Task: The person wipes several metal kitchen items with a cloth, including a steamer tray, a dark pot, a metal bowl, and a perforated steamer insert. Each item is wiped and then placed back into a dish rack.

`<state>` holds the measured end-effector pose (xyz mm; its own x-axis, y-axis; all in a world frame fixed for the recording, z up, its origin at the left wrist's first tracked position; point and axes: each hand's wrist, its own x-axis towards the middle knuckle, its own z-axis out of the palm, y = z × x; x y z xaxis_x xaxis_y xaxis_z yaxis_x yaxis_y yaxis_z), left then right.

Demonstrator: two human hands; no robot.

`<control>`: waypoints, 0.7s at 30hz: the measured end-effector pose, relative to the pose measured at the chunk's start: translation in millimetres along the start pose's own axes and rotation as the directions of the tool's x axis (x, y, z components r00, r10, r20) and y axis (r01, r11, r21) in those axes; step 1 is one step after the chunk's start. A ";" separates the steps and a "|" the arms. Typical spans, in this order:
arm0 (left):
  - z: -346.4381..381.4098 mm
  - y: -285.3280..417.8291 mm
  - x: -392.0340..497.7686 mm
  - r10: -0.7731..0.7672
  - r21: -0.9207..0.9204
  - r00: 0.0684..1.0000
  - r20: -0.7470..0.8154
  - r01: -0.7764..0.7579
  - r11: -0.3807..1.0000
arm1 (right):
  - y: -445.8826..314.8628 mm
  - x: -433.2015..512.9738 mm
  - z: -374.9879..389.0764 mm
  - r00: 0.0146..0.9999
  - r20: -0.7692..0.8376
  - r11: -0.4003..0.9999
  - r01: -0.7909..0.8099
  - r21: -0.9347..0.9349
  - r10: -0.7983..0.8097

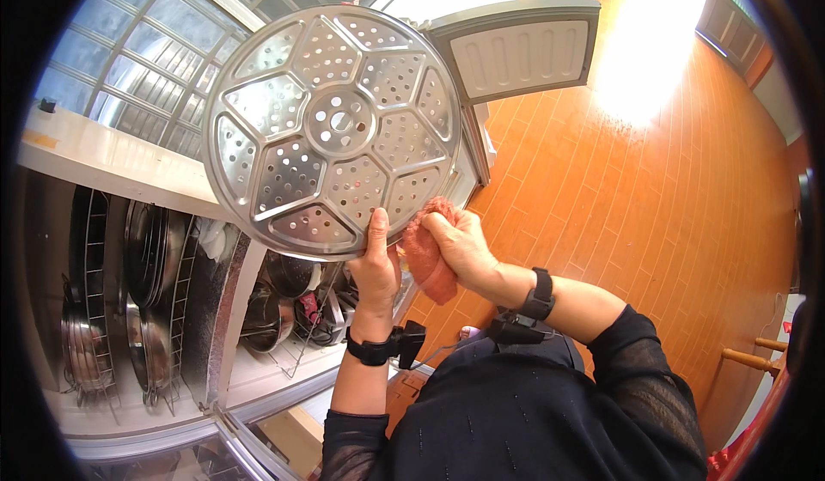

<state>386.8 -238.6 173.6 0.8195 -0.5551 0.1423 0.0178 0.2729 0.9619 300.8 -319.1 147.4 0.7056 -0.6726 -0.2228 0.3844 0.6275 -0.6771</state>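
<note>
Before me a round, perforated stainless-steel steamer plate (pixel 412 134) is held up, its ridged face towards me. My left hand (pixel 377 265) grips its near rim, the thumb lying on the face and the fingers hidden behind. A reddish-pink terry cloth (pixel 428 268) is bunched in my right hand (pixel 461 242). That cloth is at the plate's lower right rim; whether it presses on the metal I cannot tell.
On the left, a cabinet shelf (pixel 238 384) holds steel lids (pixel 151 255) in wire racks and several pots (pixel 267 317). An open cabinet door (pixel 522 49) juts out beyond the plate. Wood-look flooring (pixel 619 210) extends right. A wooden chair (pixel 747 358) stands at the right edge.
</note>
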 end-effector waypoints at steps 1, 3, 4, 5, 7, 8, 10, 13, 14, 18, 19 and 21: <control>-1.3 2.4 0.3 0.044 -0.093 0.998 0.039 -0.040 0.995 | -4.0 5.1 -5.9 0.996 0.082 0.999 0.035 -0.007 -0.034; -14.1 16.3 -2.0 -0.050 -0.123 0.997 0.055 0.056 0.991 | -21.4 26.8 -22.4 0.979 -0.069 0.953 0.168 -0.252 -0.190; -19.6 22.2 -3.9 -0.084 -0.109 0.994 0.069 0.091 0.990 | -32.4 37.6 -31.9 0.974 0.005 0.935 0.217 -0.282 -0.224; -25.3 27.6 -6.6 -0.143 -0.109 0.988 0.053 0.148 0.983 | -42.9 47.7 -40.8 0.980 -0.028 0.922 0.176 -0.346 -0.197; -40.0 40.4 -15.2 -0.223 0.011 0.971 0.083 0.223 0.975 | -64.6 66.4 -56.1 0.980 0.076 0.849 0.198 -0.490 -0.184; -48.8 46.6 -15.0 -0.317 0.034 0.943 0.097 0.316 0.948 | -73.3 73.0 -60.4 0.972 0.160 0.837 0.232 -0.496 -0.175; -63.3 52.0 -10.7 -0.308 0.059 0.940 0.145 0.302 0.951 | -90.5 82.3 -64.9 0.966 0.218 0.786 0.244 -0.568 -0.142; -87.7 55.6 1.8 -0.292 0.083 0.934 0.207 0.281 0.956 | -99.5 82.4 -61.9 0.963 0.260 0.785 0.214 -0.582 -0.069; -95.5 55.8 7.8 -0.259 0.156 0.944 0.205 0.229 0.961 | -97.7 80.6 -59.9 0.956 0.281 0.794 0.232 -0.563 -0.080; -96.8 34.5 21.3 -0.195 -0.289 0.942 0.272 0.273 0.918 | -71.6 72.4 -53.7 0.993 0.112 0.930 0.073 -0.360 -0.034; -88.4 25.7 17.8 -0.124 -0.362 0.933 0.336 0.250 0.898 | -61.3 71.4 -51.2 0.990 0.105 0.965 0.121 -0.233 -0.099; -62.3 5.3 8.9 -0.002 -0.352 0.900 0.435 0.173 0.920 | -45.4 66.7 -49.0 0.988 0.080 0.981 0.144 -0.131 -0.135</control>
<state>429.8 -193.2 165.5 0.4883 -0.8425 0.2276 0.3592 0.4317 0.8274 301.3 -411.7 128.9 0.6927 -0.7175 -0.0728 0.4007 0.4669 -0.7883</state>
